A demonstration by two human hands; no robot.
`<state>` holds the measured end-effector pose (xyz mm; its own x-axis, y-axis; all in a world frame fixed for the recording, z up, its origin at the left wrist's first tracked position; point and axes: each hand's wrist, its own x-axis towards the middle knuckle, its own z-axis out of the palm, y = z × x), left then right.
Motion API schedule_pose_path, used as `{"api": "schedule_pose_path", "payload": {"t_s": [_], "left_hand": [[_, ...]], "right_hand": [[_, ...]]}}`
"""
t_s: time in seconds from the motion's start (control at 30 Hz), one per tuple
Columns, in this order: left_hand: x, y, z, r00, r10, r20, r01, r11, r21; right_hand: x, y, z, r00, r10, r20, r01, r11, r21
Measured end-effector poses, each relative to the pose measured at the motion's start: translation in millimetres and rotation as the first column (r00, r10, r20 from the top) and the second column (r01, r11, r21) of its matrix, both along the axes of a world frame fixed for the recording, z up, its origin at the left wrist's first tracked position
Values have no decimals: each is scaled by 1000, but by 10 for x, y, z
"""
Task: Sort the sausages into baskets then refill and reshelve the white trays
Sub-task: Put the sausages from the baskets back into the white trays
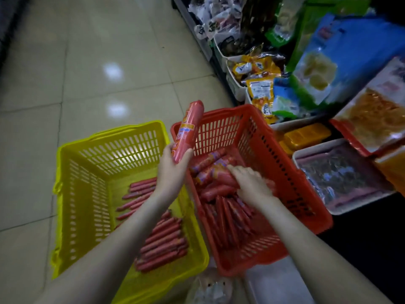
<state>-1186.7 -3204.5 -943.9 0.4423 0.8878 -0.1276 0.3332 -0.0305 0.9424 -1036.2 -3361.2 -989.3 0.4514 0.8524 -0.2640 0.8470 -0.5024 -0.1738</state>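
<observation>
Raised left hand (173, 166), fingers curled; lower right hand (252, 183) (blurred).

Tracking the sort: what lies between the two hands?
Head view: between the left hand and right hand stand the red basket's left wall and thick sausages piled inside it.

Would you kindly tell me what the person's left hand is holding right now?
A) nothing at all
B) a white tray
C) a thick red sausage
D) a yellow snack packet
C: the left hand has its fingers and thumb curled round the lower end of a thick red sausage, which points upward.
</observation>
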Motion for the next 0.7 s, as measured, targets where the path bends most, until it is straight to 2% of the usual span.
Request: {"api": "schedule_pose_path", "payload": {"t_s": [0.07,0.13,0.17,0.23,0.3,0.37,0.4,0.43,0.5,0.53,0.63,0.7], "left_hand": [[-22,100,-307,999,-27,-47,29,998,54],[-75,130,-531,997,-21,-72,27,996,90],[-93,123,-598,997,-7,-77,15,995,99],[-108,94,-669,997,25,-77,-15,992,127],[-99,75,-668,997,19,-68,-7,986,168],[-86,80,-627,993,-35,-109,60,969,238],[-80,95,-611,983,-81,-166,127,949,288],[-70,115,-590,962,-132,-241,210,918,336],[-52,155,-560,886,-242,-394,406,816,411],[-32,164,-548,838,-306,-453,508,741,440],[39,149,-598,667,-460,-586,742,485,463],[68,93,-658,613,-470,-636,788,421,449]], "right_hand": [[28,200,-355,967,231,107,-230,973,-15],[39,349,-751,936,330,125,-332,943,-3],[35,398,-895,933,345,102,-338,938,-75],[2,443,-1125,962,266,57,-252,951,-179],[-19,450,-1237,986,164,-1,-162,972,-172],[-60,463,-1200,992,91,-84,-96,994,-54],[-81,470,-1133,995,49,-86,-43,996,75],[-110,480,-1030,999,1,-42,9,974,225],[-158,465,-807,989,-117,89,56,860,507],[-162,450,-711,978,-142,155,28,820,572],[-95,393,-601,953,-33,300,-151,810,567],[-30,348,-687,953,35,302,-195,833,517]]}}
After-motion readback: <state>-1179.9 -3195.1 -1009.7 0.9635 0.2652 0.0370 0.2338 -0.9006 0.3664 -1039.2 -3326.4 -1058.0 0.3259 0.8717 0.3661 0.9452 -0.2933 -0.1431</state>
